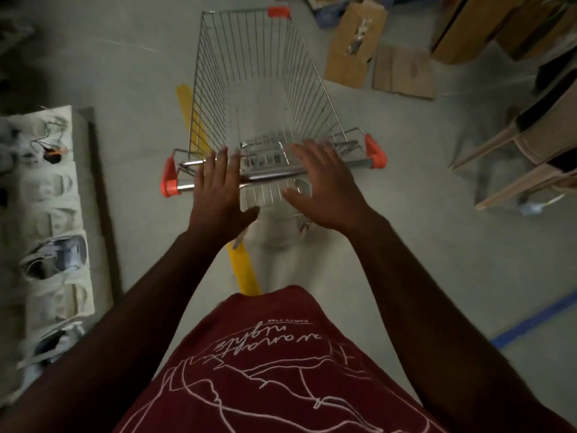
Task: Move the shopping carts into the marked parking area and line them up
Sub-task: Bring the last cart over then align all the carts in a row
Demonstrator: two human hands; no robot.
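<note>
Fingers of left hand (218, 189) and right hand (324, 185) lie straight and spread over the cart handle (271, 175), released, not wrapped; contact likely but blur hides it. Shopping cart (259, 98) stands just ahead of the handle, over yellow floor tape (242, 270). Cardboard (356, 45) lies beyond the cart, right.

Flattened cardboard boxes (359, 48) lay on floor far right; pale chairs (527, 151) at right; printed bags (46, 232) along left
</note>
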